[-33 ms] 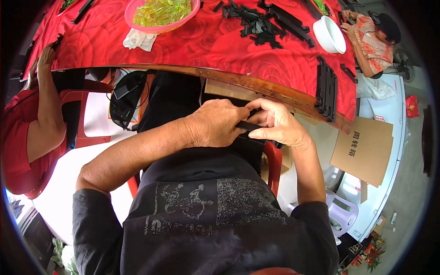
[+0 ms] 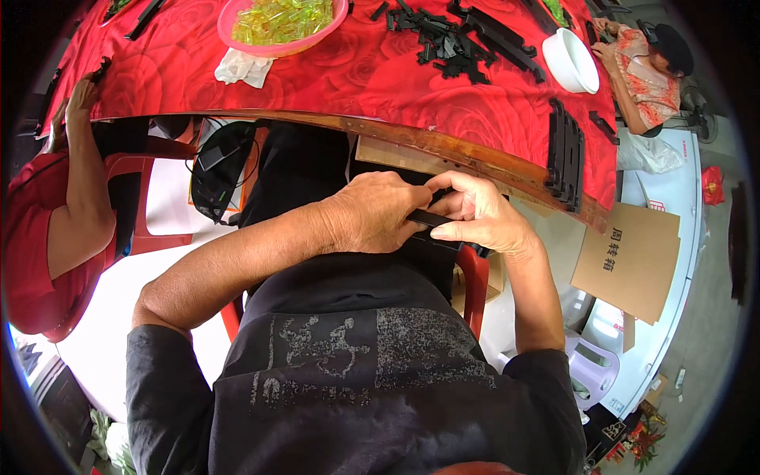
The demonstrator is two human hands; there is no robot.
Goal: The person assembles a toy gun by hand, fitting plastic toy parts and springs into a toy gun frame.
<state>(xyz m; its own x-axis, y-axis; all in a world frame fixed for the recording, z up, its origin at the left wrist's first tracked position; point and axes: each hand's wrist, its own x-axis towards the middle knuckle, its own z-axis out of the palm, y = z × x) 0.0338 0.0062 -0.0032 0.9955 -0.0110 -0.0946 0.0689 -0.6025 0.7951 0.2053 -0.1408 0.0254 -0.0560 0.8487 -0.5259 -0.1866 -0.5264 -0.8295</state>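
Observation:
Over my lap, in front of the table edge, both hands are closed around a black plastic piece (image 2: 428, 218). My left hand (image 2: 378, 212) grips its left end, knuckles upward, and hides most of that end. My right hand (image 2: 484, 215) pinches the other end between thumb and curled fingers. Only a short dark strip of the piece shows between the hands, so its full shape is hidden. Past the table edge to the right, a stack of long black plastic parts (image 2: 564, 157) lies on the red cloth.
The red-clothed table (image 2: 317, 91) carries a pink basin (image 2: 340, 22) of yellow-green clear pieces, a heap of black parts (image 2: 443, 47) and a white bowl (image 2: 571, 62). Co-workers sit left (image 2: 63, 214) and far right (image 2: 645, 75). A cardboard sheet (image 2: 625, 261) leans at right.

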